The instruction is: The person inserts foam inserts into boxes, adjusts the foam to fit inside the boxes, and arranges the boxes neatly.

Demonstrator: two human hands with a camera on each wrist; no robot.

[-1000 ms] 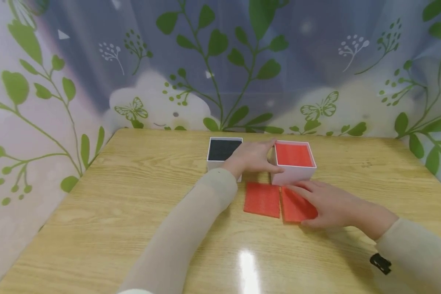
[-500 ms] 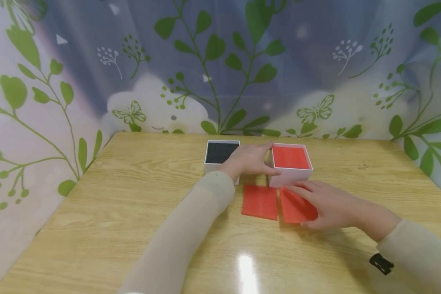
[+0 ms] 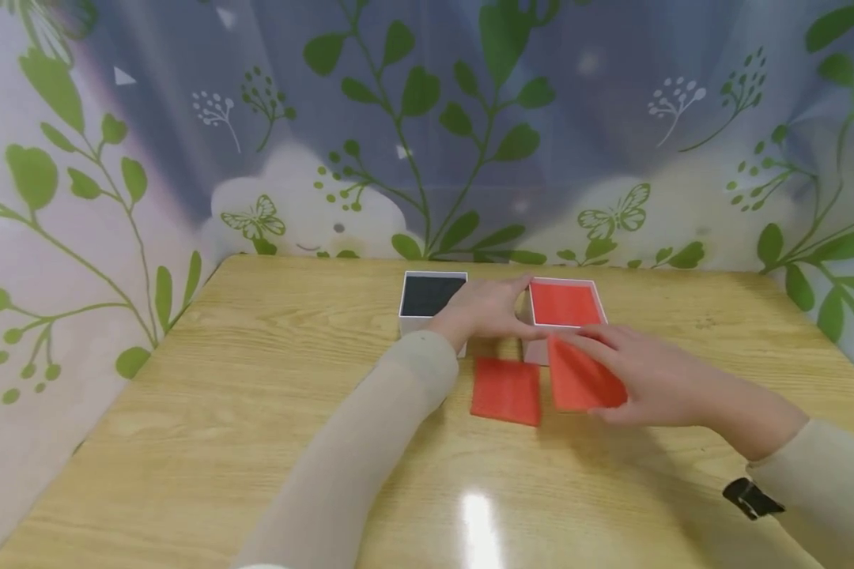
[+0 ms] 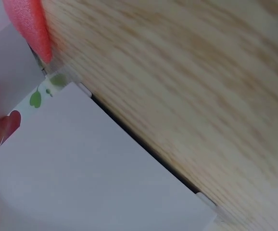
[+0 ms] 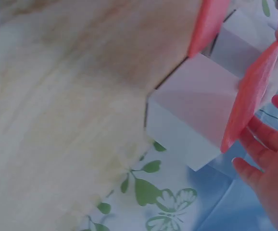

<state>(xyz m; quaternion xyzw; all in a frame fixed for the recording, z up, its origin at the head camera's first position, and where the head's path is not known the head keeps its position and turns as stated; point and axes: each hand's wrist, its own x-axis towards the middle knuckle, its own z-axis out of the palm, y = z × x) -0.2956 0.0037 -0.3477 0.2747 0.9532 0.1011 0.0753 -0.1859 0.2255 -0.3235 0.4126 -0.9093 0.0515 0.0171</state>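
Observation:
My right hand (image 3: 658, 379) pinches a red foam square (image 3: 580, 379), tilted and raised off the table in front of the right white box (image 3: 537, 352). In the right wrist view the thumb is at one side of the lifted foam square (image 5: 254, 89) and the fingers at the other. That box holds red squares (image 3: 565, 303). My left hand (image 3: 491, 307) holds its left side, thumb at the front and forefinger by the back corner; the other fingers are hidden. A second red foam square (image 3: 507, 391) lies flat on the table.
A left white box (image 3: 414, 324) with black squares (image 3: 430, 294) stands beside the left hand, partly covered by the wrist. The wooden table (image 3: 256, 363) meets a leaf-patterned curtain (image 3: 462, 158) at the back. A black strap piece (image 3: 753, 499) hangs at the right sleeve.
My right hand has raised the red foam square off the table, toward the front of the right box. The left hand keeps its place at the box.

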